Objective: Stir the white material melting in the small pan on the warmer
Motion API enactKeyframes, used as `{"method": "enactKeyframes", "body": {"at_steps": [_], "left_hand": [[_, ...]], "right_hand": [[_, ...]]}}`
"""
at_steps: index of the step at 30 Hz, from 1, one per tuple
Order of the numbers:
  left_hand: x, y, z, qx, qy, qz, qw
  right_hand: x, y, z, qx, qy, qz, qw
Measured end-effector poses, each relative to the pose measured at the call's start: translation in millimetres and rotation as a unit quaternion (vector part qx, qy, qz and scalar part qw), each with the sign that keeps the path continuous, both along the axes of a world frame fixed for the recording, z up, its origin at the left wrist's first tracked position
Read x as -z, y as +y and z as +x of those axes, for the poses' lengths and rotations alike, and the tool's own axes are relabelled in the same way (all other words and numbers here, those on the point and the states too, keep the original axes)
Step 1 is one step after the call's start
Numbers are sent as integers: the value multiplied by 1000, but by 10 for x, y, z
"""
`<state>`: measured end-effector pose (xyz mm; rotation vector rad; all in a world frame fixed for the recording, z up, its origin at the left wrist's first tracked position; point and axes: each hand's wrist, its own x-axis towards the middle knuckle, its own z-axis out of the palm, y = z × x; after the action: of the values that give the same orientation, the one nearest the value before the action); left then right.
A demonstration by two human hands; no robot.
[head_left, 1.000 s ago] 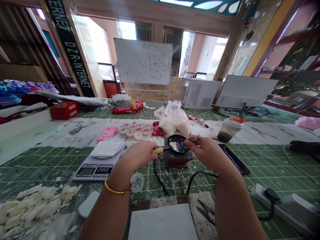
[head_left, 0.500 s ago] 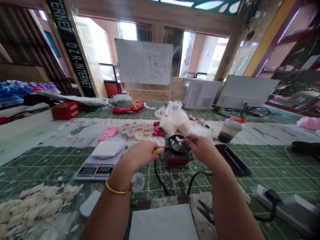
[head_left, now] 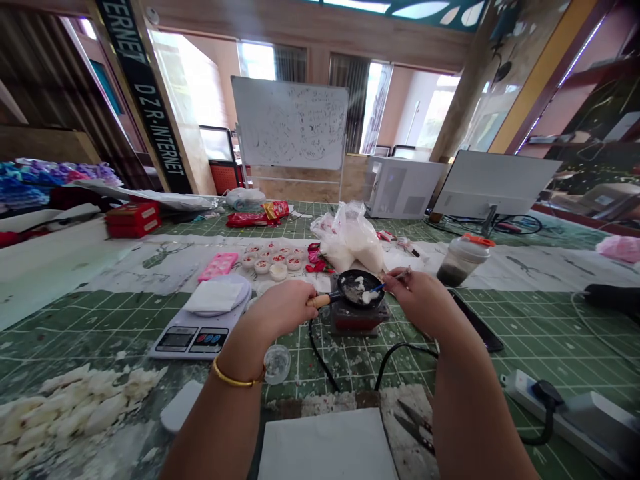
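My left hand (head_left: 287,305) is closed round the wooden handle of a small black frying pan (head_left: 345,301). The pan rests on a small hot plate (head_left: 354,320). White pieces (head_left: 359,283) lie in it, with what looks like clear liquid. Between the fingertips of my right hand (head_left: 413,293) is a thin stick-like tool (head_left: 379,288) with a blue part. Its whitish end dips into the pan's near right side; whether that end is a brush or a small spatula, I cannot tell.
A kitchen scale (head_left: 203,330) stands left, near white chunks (head_left: 75,407). Behind are filled small cups (head_left: 261,266), a pink mould (head_left: 219,266) and a plastic bag of white material (head_left: 350,243). On the right are a lidded jar (head_left: 463,260), a phone (head_left: 480,323), scissors (head_left: 415,427) and a power strip (head_left: 527,393).
My right hand has shifted right, and the tool's tip has moved from the pan's far middle to its near right side. White pieces in the pan moved. My left hand stays on the handle.
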<state>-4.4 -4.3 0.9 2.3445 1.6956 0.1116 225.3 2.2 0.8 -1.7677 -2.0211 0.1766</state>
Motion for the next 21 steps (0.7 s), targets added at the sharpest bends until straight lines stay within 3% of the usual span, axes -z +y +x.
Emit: {"method": "enactKeyframes", "body": {"at_steps": [4, 10, 15, 21], "left_hand": [[8, -2, -6, 1, -2, 6, 1000], [2, -8, -10, 0, -9, -2, 1000], [3, -5, -8, 0, -8, 3, 1000], [16, 1, -15, 6, -10, 5, 1000]], "right_hand": [[-22, -56, -47, -68, 42, -10, 997], [3, -23, -31, -16, 11, -5, 1000], [-3, -46, -97, -81, 49, -17, 995], [-8, -76, -84, -47, 25, -3, 999]]}}
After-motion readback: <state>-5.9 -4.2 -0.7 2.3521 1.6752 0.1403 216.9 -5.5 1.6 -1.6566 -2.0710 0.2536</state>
